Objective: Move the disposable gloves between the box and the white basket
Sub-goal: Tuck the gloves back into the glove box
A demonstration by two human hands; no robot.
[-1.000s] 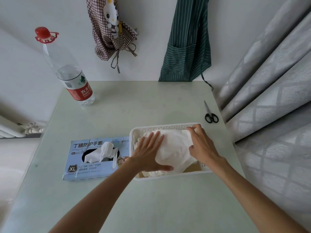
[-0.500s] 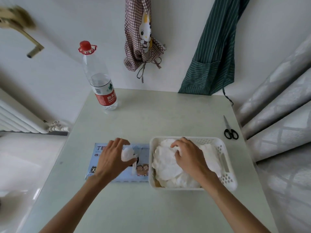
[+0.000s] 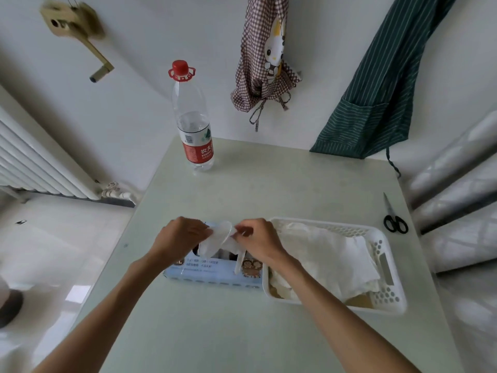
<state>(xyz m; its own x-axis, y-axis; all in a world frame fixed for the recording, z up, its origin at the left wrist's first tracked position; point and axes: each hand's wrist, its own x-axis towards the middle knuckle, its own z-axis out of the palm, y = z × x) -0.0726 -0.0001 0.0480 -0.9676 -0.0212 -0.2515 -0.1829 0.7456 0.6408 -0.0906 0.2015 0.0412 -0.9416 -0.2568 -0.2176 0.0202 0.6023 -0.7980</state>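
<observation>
A light blue glove box point(image 3: 215, 273) lies flat on the table, touching the left side of the white basket point(image 3: 387, 297). The basket holds a pile of white disposable gloves point(image 3: 330, 257). Over the box opening, my left hand point(image 3: 180, 235) and my right hand point(image 3: 258, 238) both pinch one white glove point(image 3: 217, 238) that sticks up out of the box. A finger of that glove hangs down over the box front. My hands hide the box opening.
A large water bottle point(image 3: 195, 122) with a red cap stands at the table's back left. Black scissors point(image 3: 394, 219) lie near the right edge. Two aprons hang on the wall behind. A radiator is at left, curtains at right.
My left hand left the basket pile and took the glove at the box. My right hand has moved from the basket to the same glove. The camera view tilted up and left.
</observation>
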